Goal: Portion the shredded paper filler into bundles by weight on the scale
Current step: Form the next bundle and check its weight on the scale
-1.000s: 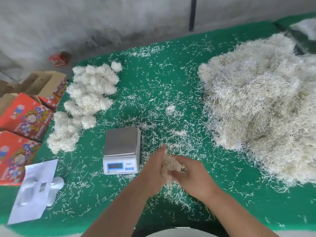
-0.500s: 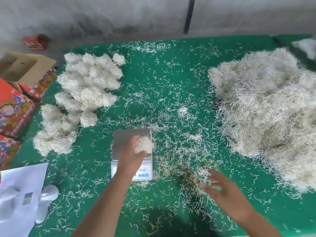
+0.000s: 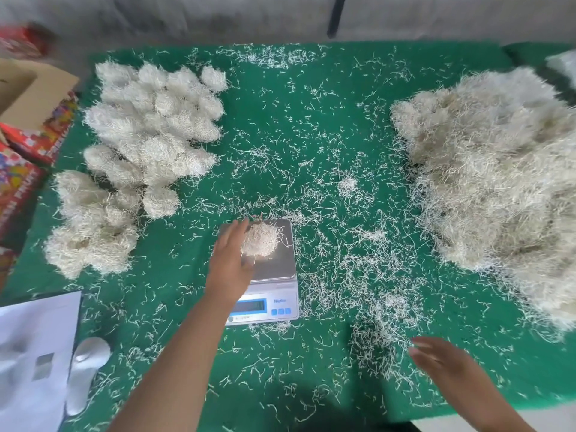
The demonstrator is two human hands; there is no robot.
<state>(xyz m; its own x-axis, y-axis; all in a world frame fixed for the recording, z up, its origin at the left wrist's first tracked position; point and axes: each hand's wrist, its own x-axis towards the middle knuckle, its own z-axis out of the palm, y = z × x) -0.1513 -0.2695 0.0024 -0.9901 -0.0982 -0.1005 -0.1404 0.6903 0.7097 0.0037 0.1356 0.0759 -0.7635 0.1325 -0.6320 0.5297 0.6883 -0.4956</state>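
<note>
My left hand (image 3: 229, 266) lies over the scale (image 3: 265, 275), fingers (image 3: 233, 233) straight and relaxed against the small paper bundle (image 3: 260, 240) sitting on its platform. My right hand (image 3: 442, 363) hovers low over the green bench (image 3: 311, 120), fingers loosely spread, holding nothing. Finished bundles (image 3: 146, 145) lie beyond my left fingers; the loose filler heap (image 3: 498, 182) beyond my right.

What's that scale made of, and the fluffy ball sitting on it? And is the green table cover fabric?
The scale seems to have a brushed metal platform, grey and dully reflective, on a white, likely plastic, body with a blue display panel. The ball looks like thin off-white shredded paper strips, matte and crinkly. The green cover looks like felt or short-pile fabric: flat, unshiny, slightly fuzzy, though this view can't confirm it.
</note>
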